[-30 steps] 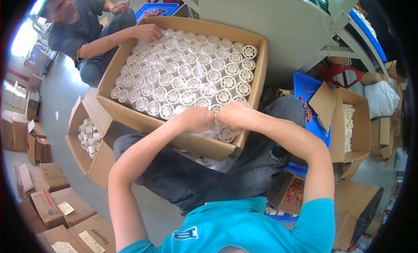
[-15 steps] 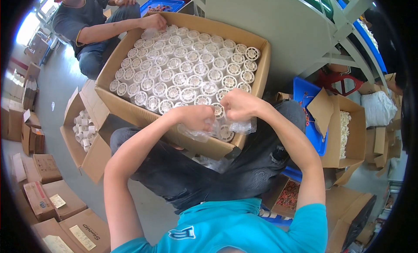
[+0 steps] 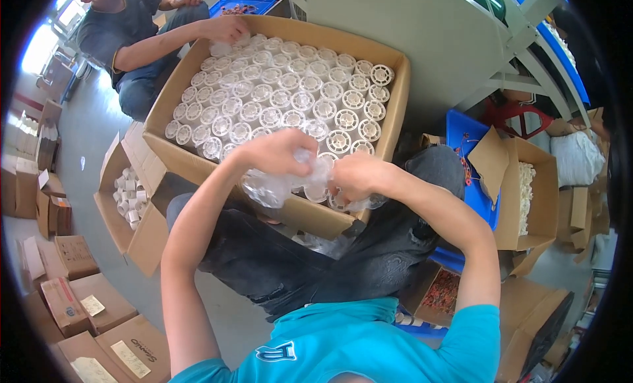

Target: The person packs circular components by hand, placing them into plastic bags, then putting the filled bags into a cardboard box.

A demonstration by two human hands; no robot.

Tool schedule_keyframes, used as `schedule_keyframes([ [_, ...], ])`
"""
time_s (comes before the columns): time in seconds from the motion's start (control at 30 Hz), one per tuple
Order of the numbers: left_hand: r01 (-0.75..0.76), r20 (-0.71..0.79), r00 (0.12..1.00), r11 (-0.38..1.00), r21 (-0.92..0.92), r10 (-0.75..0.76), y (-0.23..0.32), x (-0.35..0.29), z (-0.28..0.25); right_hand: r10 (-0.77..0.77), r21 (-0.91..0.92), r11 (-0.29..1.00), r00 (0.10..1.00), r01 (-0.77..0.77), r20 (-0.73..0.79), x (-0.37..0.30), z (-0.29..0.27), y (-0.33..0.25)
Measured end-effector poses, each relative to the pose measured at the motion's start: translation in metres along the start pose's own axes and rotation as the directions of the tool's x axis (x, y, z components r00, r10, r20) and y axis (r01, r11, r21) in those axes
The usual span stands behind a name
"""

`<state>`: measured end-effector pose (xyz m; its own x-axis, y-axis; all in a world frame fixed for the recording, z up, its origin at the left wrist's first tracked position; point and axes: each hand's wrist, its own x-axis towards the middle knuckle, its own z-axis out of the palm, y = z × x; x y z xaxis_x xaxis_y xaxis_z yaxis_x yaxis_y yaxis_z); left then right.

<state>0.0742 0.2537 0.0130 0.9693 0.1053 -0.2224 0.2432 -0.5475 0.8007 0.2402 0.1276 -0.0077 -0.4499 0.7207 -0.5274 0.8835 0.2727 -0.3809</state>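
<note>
A large cardboard box (image 3: pixel 165 112) stands in front of me, filled with upright rows of white plastic cylinders (image 3: pixel 303 100) with spoked round ends. Some of them are in clear plastic wrapping. Over the box's near edge, my left hand (image 3: pixel 280 152) is closed on a crinkled clear plastic bag (image 3: pixel 266 188), which hangs below its fingers. Just right of it, my right hand (image 3: pixel 359 177) is closed on the plastic too, low over the cylinders in the near right corner. Its fingertips are partly hidden by the film.
Across the box's far left corner reaches a co-worker's hand (image 3: pixel 229 28). An open carton of white parts (image 3: pixel 128 195) stands at left. On the right are a blue tray (image 3: pixel 473 165) and a carton of pale pieces (image 3: pixel 525 198). A grey machine panel (image 3: pixel 395 27) rises behind the box.
My left hand has lifted and moved slightly left, drawing the plastic out into a larger bunch. My right hand has shifted a little down and right. The co-worker's hand has moved slightly left.
</note>
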Motion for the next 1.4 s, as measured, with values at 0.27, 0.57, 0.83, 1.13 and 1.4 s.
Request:
schedule_keyframes([
  [0.27,0.123,-0.113,0.988,0.974,0.192,-0.103,-0.023,-0.007,-0.005,-0.136,-0.232,0.965,0.989,0.120,-0.057,0.014,0.016,-0.015],
  [0.57,0.215,-0.016,0.967,0.778,0.591,-0.255,-0.031,0.003,0.030,-0.134,-0.144,0.980,0.991,0.134,0.007,0.011,0.013,-0.017],
  [0.83,0.207,0.003,0.965,0.776,0.596,-0.261,-0.039,0.003,0.037,-0.161,0.039,0.987,0.985,0.158,0.070,0.004,0.000,-0.006],
  [1.13,0.183,0.097,0.960,0.851,0.492,-0.263,-0.046,-0.001,0.031,-0.110,0.415,0.904,0.994,0.105,-0.011,0.001,-0.020,0.003],
  [1.4,0.047,0.085,0.994,0.956,0.290,-0.075,-0.040,-0.015,0.011,0.066,0.180,0.984,0.910,0.010,-0.410,0.024,-0.044,0.004],
])
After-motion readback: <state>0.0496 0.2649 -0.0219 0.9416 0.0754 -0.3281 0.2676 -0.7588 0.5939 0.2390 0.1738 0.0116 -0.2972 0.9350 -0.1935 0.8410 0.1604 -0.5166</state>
